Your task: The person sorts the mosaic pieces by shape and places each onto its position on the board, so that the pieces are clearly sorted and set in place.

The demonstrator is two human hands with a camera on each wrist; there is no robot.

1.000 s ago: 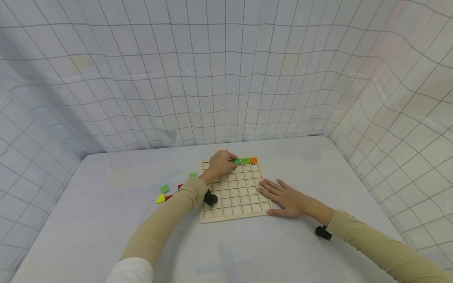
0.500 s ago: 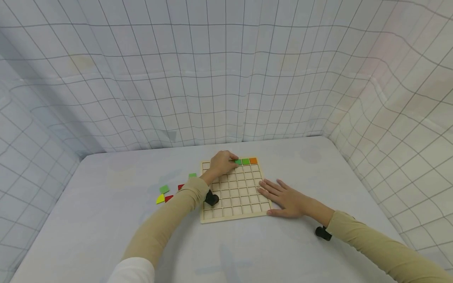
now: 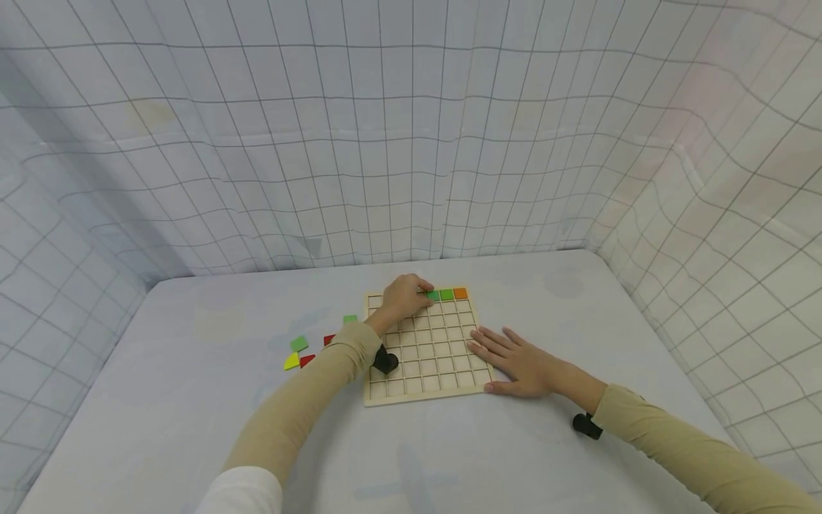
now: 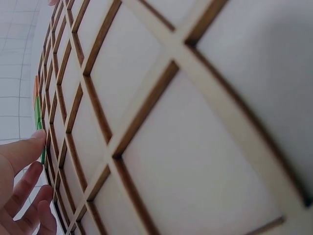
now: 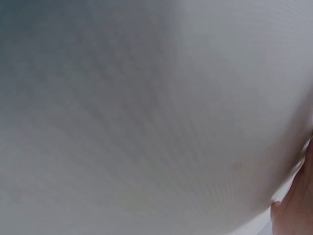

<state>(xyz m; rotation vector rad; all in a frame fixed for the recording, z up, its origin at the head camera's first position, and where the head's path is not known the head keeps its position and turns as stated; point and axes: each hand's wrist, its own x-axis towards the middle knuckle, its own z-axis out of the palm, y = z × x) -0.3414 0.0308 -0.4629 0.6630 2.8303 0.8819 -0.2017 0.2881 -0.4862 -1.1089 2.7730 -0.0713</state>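
A pale wooden grid board (image 3: 420,397) lies on the table. At its far edge, my left hand (image 3: 403,297) pinches a blue-green square tile (image 3: 433,295) between thumb and fingers, in a cell of the top row. Directly right of that tile sit a green tile (image 3: 447,294) and, in the corner cell, an orange tile (image 3: 460,293). The left wrist view shows the thumb (image 4: 30,149) right at the green edge, the other fingers loosely bent below. My right hand (image 3: 523,365) rests flat with spread fingers on the board's right edge.
Left of the board lie loose pieces: a green tile (image 3: 299,344), a yellow quarter-round piece (image 3: 292,361), a red piece (image 3: 307,360), another red piece (image 3: 329,339) partly behind the left sleeve (image 3: 321,385), and a green tile (image 3: 349,318). Grid-patterned curtains (image 3: 411,143) enclose the table.
My left hand has shifted very slightly to the right, still at the blue-green tile. The right hand and the board stay where they were.
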